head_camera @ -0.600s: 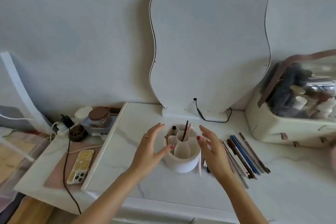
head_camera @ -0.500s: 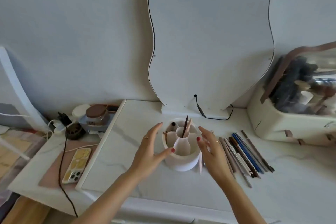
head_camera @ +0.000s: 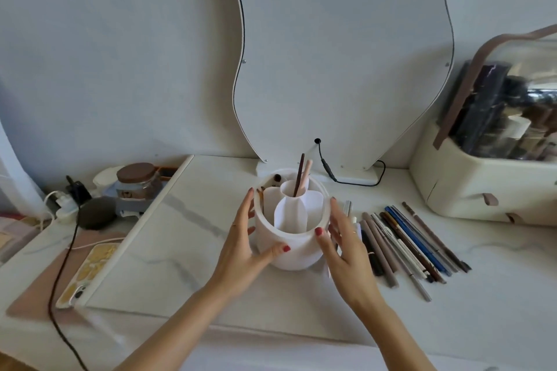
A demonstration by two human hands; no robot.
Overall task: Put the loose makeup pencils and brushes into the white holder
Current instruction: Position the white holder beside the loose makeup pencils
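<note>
The white holder (head_camera: 297, 256) stands on the marble desk in front of the mirror. Its inner compartments hold a dark brown pencil and a pink one (head_camera: 301, 175), plus a few short items at the left. My left hand (head_camera: 241, 247) cups the holder's left side with the thumb on its front. On the right side, my right hand (head_camera: 346, 253) has its thumb on the rim. Several loose pencils and brushes (head_camera: 413, 244) lie in a row on the desk, just right of my right hand. A few are partly hidden behind it.
A wavy mirror (head_camera: 340, 54) on a base stands behind the holder, its black cable (head_camera: 328, 172) trailing right. A cream cosmetics case (head_camera: 482, 184) sits at the right. At the left are a lower shelf with a phone (head_camera: 87, 271), a jar (head_camera: 137, 179) and a dark cord (head_camera: 64, 256).
Both hands have closed in from hovering beside the holder to touching its sides. The camera has moved nearer and tilted down a little.
</note>
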